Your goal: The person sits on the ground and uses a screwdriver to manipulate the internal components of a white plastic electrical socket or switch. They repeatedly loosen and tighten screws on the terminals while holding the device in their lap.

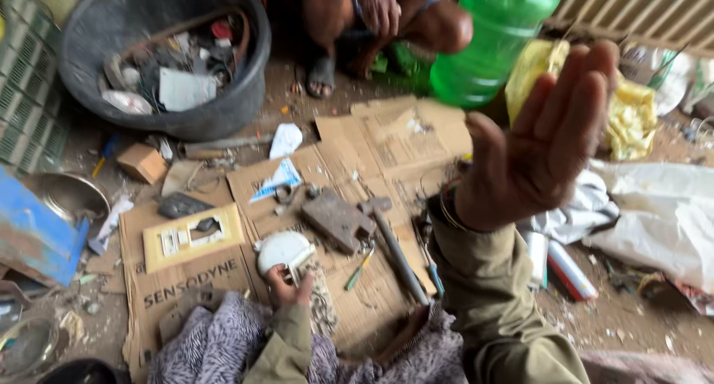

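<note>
Ground was bare packed dirt, littered with scraps; flattened cardboard sheets (357,168) served as the work surface.

Right hand (547,142) was raised high above the cardboard's right edge, palm up, fingers spread wide and holding nothing. A green plastic bottle (487,38) sat just above the fingertips, blurred; could not tell whether it touched them.

Left hand (286,287) was low at the near edge of the cardboard, fingers closed around a round white plastic fitting (286,251).

On the cardboard: a cream switch plate (192,237) toward the left edge, a dark flat metal block (336,219) near the middle, a long grey rod (398,254) beside it, a screwdriver (357,269) nearby, and blue-and-white paper scraps (279,179) toward the far side.

Beyond the far left corner stood a large black tub (245,79) filled with mixed scrap. A metal bowl (63,194) and a blue panel (33,231) lay off the left edge. White sheeting (662,213) and yellow plastic (632,120) lay off the right edge.

Another person (379,16) crouched at the far side, sandalled foot on the dirt. A corrugated wall (647,8) closed the far right.
</note>
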